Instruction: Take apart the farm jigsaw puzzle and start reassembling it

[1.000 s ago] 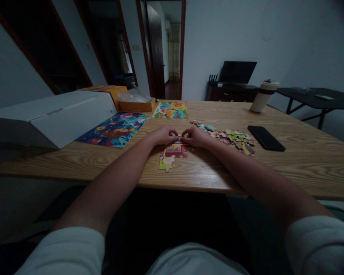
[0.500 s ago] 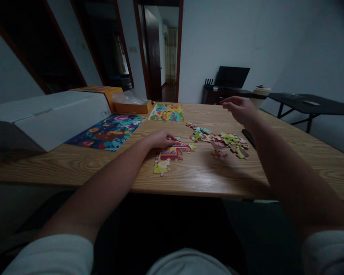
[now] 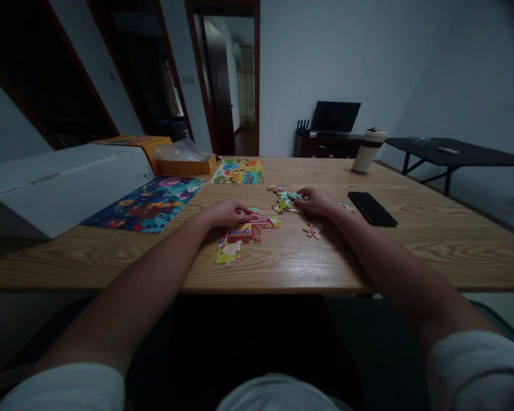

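Joined pieces: a small cluster of jigsaw pieces lying flat on the bench in front of the person, with a white bird at the near left corner, red shapes in the middle and a green-yellow tip on the right; the outline is ragged.
Left hand: at the far left edge of the cluster, fingers curled and thumb close to them, leaving only a small gap; it seems to touch the edge, but whether it pinches a piece I cannot tell.
Right hand: over the loose pieces, palm down and fingers bent toward them, partly open; whether it has hold of one is hidden.
Steadying: the left hand does best with light fingertip pressure, straight down, so the seams neither lift nor slide.
Picking: judging by the crowded heap, spreading pieces sideways and taking one by its edge should work better than digging; colours and straight sides are useful cues.
Stray piece: near the right wrist, between the cluster and the right forearm; lifting the wrist a little would avoid brushing it.
Phone: flat, right of the heap, so sweeping pieces that way is best avoided.
Light: dim, so pieces deserve a close look before pressing.
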Tool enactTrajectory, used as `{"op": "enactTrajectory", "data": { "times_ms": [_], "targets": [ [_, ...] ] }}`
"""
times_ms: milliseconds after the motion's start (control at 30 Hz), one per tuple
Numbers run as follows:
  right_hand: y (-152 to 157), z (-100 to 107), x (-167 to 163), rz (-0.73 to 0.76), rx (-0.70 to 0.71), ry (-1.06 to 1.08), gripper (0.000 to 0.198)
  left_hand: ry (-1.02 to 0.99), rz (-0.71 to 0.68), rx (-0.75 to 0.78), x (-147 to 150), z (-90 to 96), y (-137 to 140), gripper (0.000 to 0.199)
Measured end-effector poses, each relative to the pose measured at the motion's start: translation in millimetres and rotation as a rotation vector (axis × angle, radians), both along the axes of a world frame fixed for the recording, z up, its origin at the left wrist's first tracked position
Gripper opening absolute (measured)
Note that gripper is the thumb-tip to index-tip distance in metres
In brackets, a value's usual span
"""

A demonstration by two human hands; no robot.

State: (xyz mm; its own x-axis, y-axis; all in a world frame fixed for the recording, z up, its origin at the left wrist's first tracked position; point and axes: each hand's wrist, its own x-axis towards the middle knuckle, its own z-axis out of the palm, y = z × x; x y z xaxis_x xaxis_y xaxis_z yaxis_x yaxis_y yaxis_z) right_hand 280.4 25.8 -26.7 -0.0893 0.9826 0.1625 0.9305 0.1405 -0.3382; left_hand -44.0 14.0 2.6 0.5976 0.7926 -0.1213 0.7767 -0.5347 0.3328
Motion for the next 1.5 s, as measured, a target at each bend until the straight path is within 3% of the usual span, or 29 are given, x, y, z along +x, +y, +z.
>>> {"op": "enactTrajectory", "data": {
  "times_ms": [133,333,533,733,1000,1100,1200,1300,1500],
  "targets": [
    [0,-3,9,-0.021,-0.033,0.178,0.046,-0.002,0.031,0.021,-6,1.2,3,0.054],
    [10,-7,29,-0.080,0.164,0.174,0.026,-0.022,0.114,0.104,-15,7.8,5,0.046],
    [9,-1,40,-0.078,0.269,0.159,0.026,0.003,0.148,0.110,-17,7.7,7,0.046],
    [-2,16,54,-0.243,0.428,0.064,0.027,0.022,0.220,0.157,-25,-0.4,21,0.048],
    [-10,28,94,-0.365,0.548,0.188,0.028,0.013,0.295,0.184,-33,-4.4,28,0.050],
    [-11,24,87,-0.261,0.428,0.159,0.027,0.025,0.273,0.169,-32,-4.3,28,0.048],
    [-15,25,77,-0.094,0.116,0.076,0.031,0.043,0.270,0.165,-32,-3.9,27,0.050],
    [-21,31,78,-0.041,-0.130,-0.006,0.039,0.039,0.262,0.154,-31,-1.6,25,0.052],
    [-35,40,84,-0.017,-0.283,-0.109,0.059,0.037,0.226,0.147,-27,5.2,17,0.052]
  ]
}}
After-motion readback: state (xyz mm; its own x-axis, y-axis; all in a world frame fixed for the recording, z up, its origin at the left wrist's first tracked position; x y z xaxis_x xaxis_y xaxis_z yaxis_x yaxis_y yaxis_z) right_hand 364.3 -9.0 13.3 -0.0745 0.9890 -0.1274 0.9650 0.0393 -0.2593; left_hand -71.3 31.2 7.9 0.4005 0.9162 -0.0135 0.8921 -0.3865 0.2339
